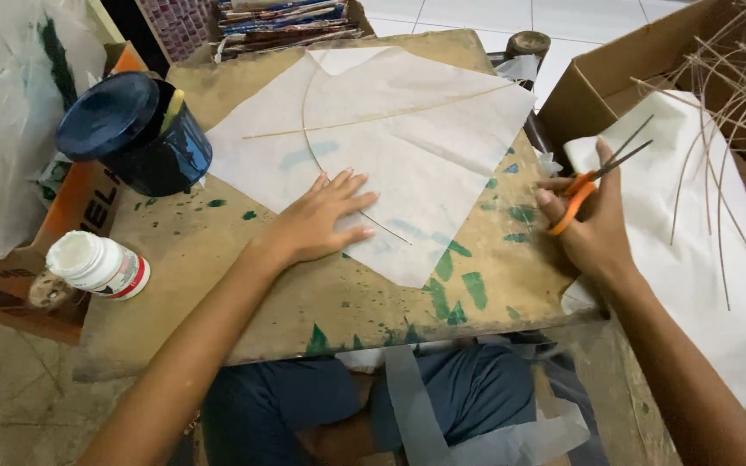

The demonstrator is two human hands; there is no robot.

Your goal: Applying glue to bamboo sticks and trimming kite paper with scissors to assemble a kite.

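- The left hand (325, 223) lies flat, palm down and fingers spread, pressing the lower edge of a sheet of thin white paper (407, 147) near the middle of the board.
- The right hand (593, 226), out at three o'clock past the board's edge, is closed through the loops of orange-handled scissors (593, 177); the blades point up toward one o'clock, slightly parted.
- The paper looks feather-light and limp — likely to tear or crease if pinched hard, so a flat palm or a light hold near a corner suits it best.
- On the sheet lie slim sticks (382, 116): one straight, running crosswise, one bowed in a curve toward the left hand. They seem springy and easily snapped.
- The wooden board (243, 285) under it is rough, tan, and dabbed with green paint.
- At ten o'clock stands a dark blue tin (135, 129) with a glossy lid; at eight o'clock a small white bottle (97, 263) lies on its side.
- At two o'clock a cardboard box (641, 60) holds more thin sticks and white paper.
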